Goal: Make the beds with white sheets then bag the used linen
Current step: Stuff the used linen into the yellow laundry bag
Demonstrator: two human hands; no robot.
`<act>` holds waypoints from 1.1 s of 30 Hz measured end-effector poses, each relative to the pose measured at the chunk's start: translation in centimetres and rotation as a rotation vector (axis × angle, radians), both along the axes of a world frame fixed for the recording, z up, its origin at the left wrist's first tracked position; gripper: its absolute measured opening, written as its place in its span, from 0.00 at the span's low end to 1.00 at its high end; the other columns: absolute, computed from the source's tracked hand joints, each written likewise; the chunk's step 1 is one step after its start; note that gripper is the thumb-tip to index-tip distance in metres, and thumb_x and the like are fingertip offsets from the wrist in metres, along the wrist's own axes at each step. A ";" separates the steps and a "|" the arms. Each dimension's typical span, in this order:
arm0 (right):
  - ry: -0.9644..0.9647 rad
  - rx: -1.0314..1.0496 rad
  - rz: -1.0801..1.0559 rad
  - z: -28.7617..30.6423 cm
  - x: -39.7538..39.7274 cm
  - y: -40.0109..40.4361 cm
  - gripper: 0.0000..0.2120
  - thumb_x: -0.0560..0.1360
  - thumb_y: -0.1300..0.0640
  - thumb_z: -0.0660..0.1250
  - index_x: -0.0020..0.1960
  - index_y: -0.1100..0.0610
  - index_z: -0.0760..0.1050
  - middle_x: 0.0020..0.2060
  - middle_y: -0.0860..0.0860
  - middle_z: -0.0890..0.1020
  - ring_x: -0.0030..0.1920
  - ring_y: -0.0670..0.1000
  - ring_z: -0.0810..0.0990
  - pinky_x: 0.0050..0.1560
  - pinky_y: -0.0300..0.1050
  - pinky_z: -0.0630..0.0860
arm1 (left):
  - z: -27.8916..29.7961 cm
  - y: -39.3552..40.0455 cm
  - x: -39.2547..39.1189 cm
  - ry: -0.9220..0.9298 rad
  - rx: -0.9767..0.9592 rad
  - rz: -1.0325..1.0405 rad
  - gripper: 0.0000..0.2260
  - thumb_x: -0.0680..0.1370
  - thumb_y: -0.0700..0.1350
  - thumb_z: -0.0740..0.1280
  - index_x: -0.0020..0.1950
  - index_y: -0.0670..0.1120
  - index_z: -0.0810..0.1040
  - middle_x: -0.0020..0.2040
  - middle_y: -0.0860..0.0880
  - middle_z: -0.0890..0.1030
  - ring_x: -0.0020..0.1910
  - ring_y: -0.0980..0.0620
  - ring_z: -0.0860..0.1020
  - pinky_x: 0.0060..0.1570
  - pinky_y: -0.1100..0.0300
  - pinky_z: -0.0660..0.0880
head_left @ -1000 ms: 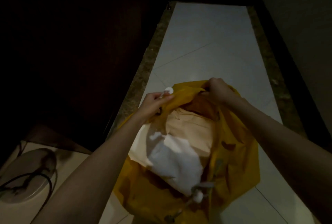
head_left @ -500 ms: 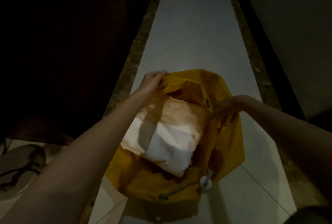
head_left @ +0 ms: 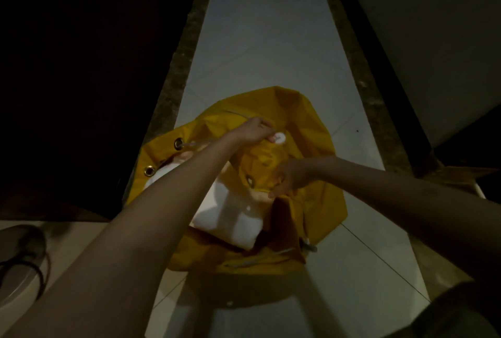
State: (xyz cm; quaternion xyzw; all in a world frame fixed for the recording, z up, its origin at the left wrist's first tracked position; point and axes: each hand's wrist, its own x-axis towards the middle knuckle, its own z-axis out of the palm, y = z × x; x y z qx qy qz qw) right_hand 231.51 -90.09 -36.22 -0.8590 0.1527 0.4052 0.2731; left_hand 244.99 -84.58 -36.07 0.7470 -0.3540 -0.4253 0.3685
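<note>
Two bare hands work at the mouth of a yellow laundry bag standing on a pale tiled floor in a dim, narrow corridor. The left hand pinches a thin drawstring cord that runs through a brass-coloured eyelet in the bag's rim, a round white cord stopper just beside its fingertips. The right hand grips a fold of the bag's smooth, slightly glossy fabric at the near side of the opening. Inside the bag lies crumpled white linen, soft and matte against the slick yellow cloth. A speckled stone border edges the tiles on the left below dark wood panelling. No label or lettering is legible on the bag.
</note>
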 end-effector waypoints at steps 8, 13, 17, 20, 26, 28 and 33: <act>0.370 0.042 -0.053 -3.4 -5.5 -0.4 0.26 0.77 0.47 0.66 0.70 0.59 0.67 0.67 0.56 0.73 0.63 0.57 0.77 0.62 0.53 0.75 | -2.0 0.2 -1.0 0.284 0.011 0.130 0.04 0.81 0.38 0.63 0.56 0.42 0.72 0.36 0.48 0.81 0.35 0.60 0.80 0.21 0.68 0.59; 0.292 0.057 -0.033 -7.6 -6.6 2.2 0.20 0.76 0.47 0.68 0.61 0.59 0.76 0.50 0.54 0.79 0.47 0.53 0.79 0.45 0.46 0.76 | -2.7 0.1 -2.0 0.264 0.089 0.064 0.04 0.81 0.42 0.64 0.50 0.45 0.78 0.44 0.49 0.81 0.28 0.57 0.63 0.28 0.66 0.58; 0.317 0.078 -0.009 -8.5 -7.0 2.8 0.18 0.78 0.52 0.67 0.62 0.63 0.75 0.52 0.57 0.81 0.41 0.50 0.78 0.41 0.41 0.75 | -3.0 0.3 -2.0 0.267 0.093 0.080 0.05 0.81 0.41 0.64 0.53 0.43 0.78 0.44 0.50 0.81 0.30 0.56 0.61 0.28 0.66 0.58; 0.369 0.174 0.002 -7.4 -6.7 1.4 0.14 0.79 0.54 0.65 0.61 0.60 0.74 0.52 0.57 0.82 0.43 0.50 0.81 0.41 0.39 0.75 | -2.9 0.2 -1.9 0.312 0.101 0.092 0.06 0.81 0.44 0.63 0.50 0.45 0.79 0.44 0.50 0.81 0.34 0.57 0.68 0.35 0.64 0.62; 0.321 0.540 -0.310 -4.4 -4.9 -2.6 0.06 0.79 0.59 0.59 0.43 0.55 0.70 0.34 0.51 0.69 0.31 0.46 0.70 0.34 0.37 0.70 | -3.3 0.3 -1.9 0.446 0.125 0.087 0.09 0.82 0.48 0.61 0.48 0.46 0.78 0.46 0.51 0.81 0.41 0.56 0.78 0.39 0.64 0.70; 0.273 0.588 -0.448 -3.7 -4.3 -3.7 0.08 0.79 0.61 0.57 0.42 0.57 0.69 0.32 0.51 0.65 0.29 0.45 0.66 0.31 0.36 0.67 | -3.4 0.3 -2.0 0.470 0.137 0.079 0.11 0.83 0.50 0.58 0.50 0.46 0.78 0.47 0.51 0.81 0.42 0.56 0.80 0.39 0.64 0.74; -0.025 0.588 -0.756 -0.9 -2.6 -6.4 0.12 0.81 0.62 0.54 0.39 0.57 0.67 0.29 0.51 0.62 0.25 0.46 0.63 0.28 0.38 0.67 | -3.7 0.4 -2.4 0.571 0.187 0.061 0.17 0.83 0.54 0.55 0.50 0.44 0.77 0.46 0.48 0.82 0.40 0.55 0.82 0.47 0.61 0.77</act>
